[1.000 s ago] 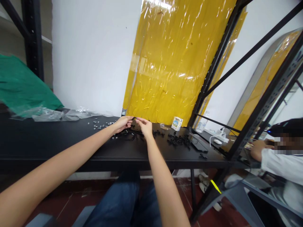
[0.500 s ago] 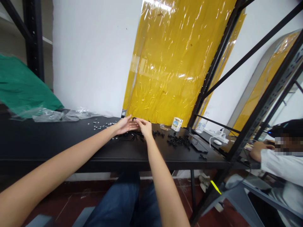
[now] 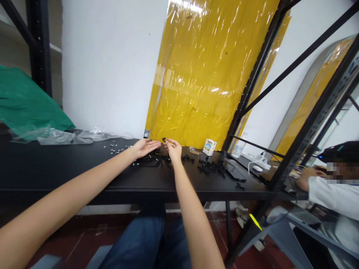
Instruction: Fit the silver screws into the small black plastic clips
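Note:
My right hand (image 3: 174,149) pinches a small black part (image 3: 164,140) between thumb and fingertips, above the black table (image 3: 84,168). Just left of it, my left hand (image 3: 144,148) is open, palm turned up and fingers stretched toward the part. The part is too small for me to tell its kind. Small silvery pieces of hardware (image 3: 113,151) lie scattered beyond my left wrist. Under and around both hands are loose black parts (image 3: 155,160), partly hidden by the hands.
A heap of black parts (image 3: 211,167) lies to the right, near a small white box (image 3: 209,147) and a flat dark device (image 3: 236,172). Crumpled plastic bags (image 3: 67,135) line the back left. Black rack posts stand at the right; a person (image 3: 331,190) sits beyond them.
My hands have drawn slightly apart. The black part has moved a little right with my right hand, and my left hand has shifted left with its fingers flatter.

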